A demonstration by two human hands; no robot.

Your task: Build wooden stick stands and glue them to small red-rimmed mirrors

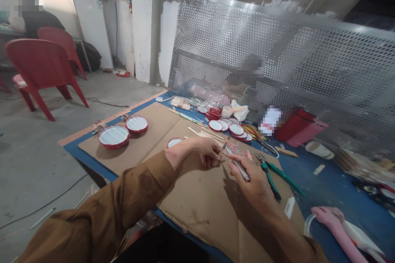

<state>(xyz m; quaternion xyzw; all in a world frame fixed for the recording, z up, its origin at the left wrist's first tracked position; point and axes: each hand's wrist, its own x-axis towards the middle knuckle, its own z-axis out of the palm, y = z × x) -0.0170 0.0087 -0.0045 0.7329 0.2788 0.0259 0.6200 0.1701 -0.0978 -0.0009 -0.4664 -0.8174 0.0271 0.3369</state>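
Red chairs (41,63) on grey floor (58,144)

A blue tabletop (336,193) is carrying a brown cardboard sheet (200,209), on which two thick, red-rimmed round pieces (113,136) with white tops are sitting at the left and green-handled pliers (285,178) are lying at the right. Toward the back, thin red-rimmed discs (236,129) are overlapping in a cluster, and a paper cup (319,151) is lying on its side directly on the blue.
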